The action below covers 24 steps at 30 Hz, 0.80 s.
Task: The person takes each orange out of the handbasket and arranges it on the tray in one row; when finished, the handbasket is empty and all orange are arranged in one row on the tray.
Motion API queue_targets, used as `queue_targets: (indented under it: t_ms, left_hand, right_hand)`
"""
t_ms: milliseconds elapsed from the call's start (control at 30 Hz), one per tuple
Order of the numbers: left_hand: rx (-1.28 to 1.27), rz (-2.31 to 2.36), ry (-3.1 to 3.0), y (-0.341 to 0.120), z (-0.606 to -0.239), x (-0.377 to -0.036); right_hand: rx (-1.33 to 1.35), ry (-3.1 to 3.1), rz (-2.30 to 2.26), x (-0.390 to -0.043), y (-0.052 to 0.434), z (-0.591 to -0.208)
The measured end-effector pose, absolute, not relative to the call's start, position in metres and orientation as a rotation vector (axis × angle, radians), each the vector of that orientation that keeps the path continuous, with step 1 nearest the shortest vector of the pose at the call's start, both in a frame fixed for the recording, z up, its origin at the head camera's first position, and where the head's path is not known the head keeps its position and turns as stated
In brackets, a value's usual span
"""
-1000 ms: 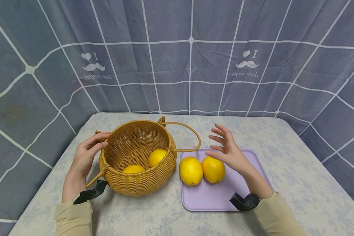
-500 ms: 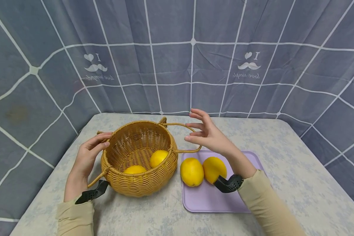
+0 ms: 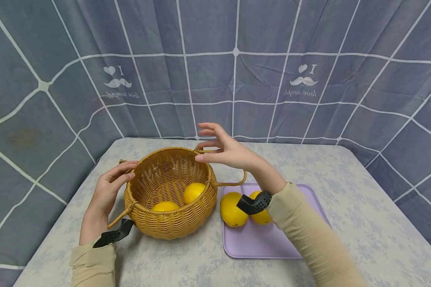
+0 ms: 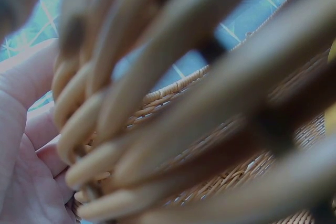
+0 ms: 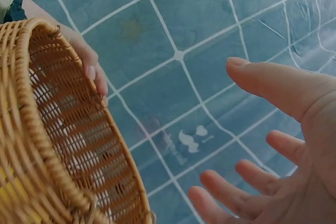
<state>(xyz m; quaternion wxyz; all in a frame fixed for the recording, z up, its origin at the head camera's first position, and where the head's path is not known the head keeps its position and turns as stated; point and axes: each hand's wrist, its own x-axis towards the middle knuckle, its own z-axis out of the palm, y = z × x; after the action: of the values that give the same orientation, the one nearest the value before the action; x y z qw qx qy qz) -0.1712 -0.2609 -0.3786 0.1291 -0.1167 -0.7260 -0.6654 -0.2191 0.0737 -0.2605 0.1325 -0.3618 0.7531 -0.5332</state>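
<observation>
A round wicker basket stands at the left of the table, holding two yellow fruits, one at the right and one at the front. They look like citrus; the exact kind is unclear. My left hand grips the basket's left rim, fingertips bent over the edge in the right wrist view. My right hand hovers by the basket's right handle and covers part of it. Its fingers are spread and loosely bent, with nothing in them, as the right wrist view shows too.
A lilac tray lies right of the basket. Two more yellow fruits sit on it: a left one and a right one, partly hidden by the right wrist's camera. A grey-blue curtain hangs behind the table.
My right hand has swept left and away from me, from above the tray to the basket's right handle. The left hand keeps its grip; basket and fruits have stayed put.
</observation>
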Motion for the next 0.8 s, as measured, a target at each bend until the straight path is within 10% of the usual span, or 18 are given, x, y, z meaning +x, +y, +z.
queue_targets:
  t_ms: [800]
  left_hand:
    - [-0.332, -1.944, -2.116, -0.262, -0.377, -0.171]
  right_hand:
    - [-1.207, 1.825, -1.239, -0.249, -0.005, -0.257]
